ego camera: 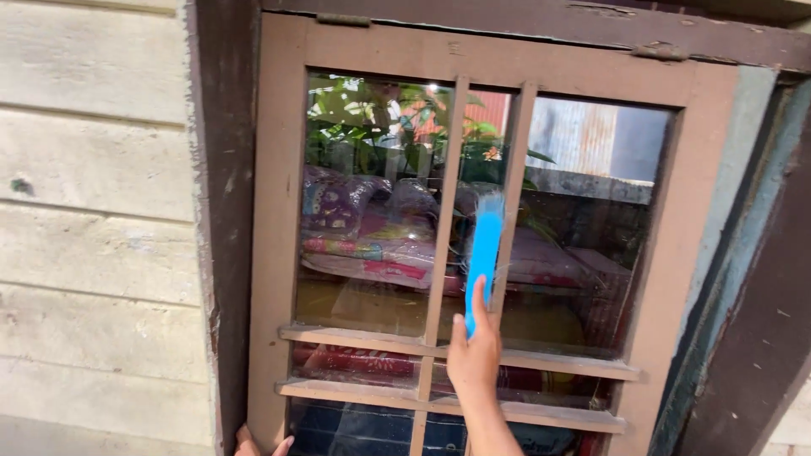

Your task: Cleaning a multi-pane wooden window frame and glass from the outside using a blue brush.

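Right hand: raised in front of the window, fingers closed round the lower end of a blue brush.
Blue brush: flat, bright plastic strip, upright, blurred at its top, pressed to or just off the glass pane; cannot tell which.
Left hand: only fingertips in view at the bottom edge, resting against the foot of the window frame; grip cannot be told.
In the way: two thin upright wooden bars and two flat crosswise slats cross the glass, the brush standing between the uprights.
Window frame: brown painted wood, worn and chipped, rusty hinges on top.
Glass pane: glossy, mirrors green leaves and a corrugated wall.
Behind the glass: patterned bedding wrapped in clear plastic.
Left of the window: pale weathered plank wall, rough and stained.
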